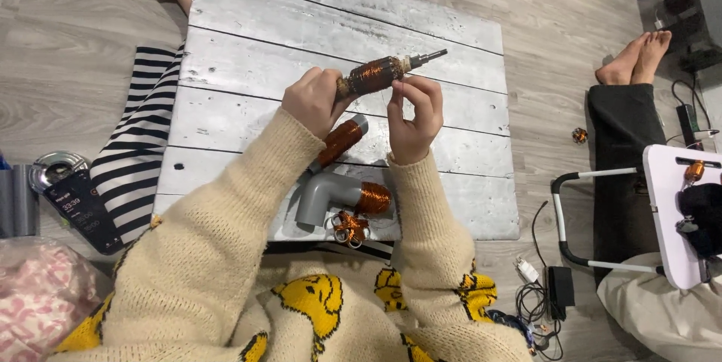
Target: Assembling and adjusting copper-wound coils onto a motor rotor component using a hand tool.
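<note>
We are unwinding copper wire from a motor armature (374, 74) held above the whitewashed board (301, 38).

Our left hand (314, 98) is wrapped tight round the armature's near end; our right hand (414, 114) pinches a thin strand beside the coil. Next, we judge, comes a steady pull, sparing the grey pipe elbow (327, 196) just below.

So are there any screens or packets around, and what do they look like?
Phone: on the floor at far left beside a round metal tin; a flat black rectangle with its screen lit.
Soft bag: bottom-left corner, clear wrap over a pink and white pattern.
</note>
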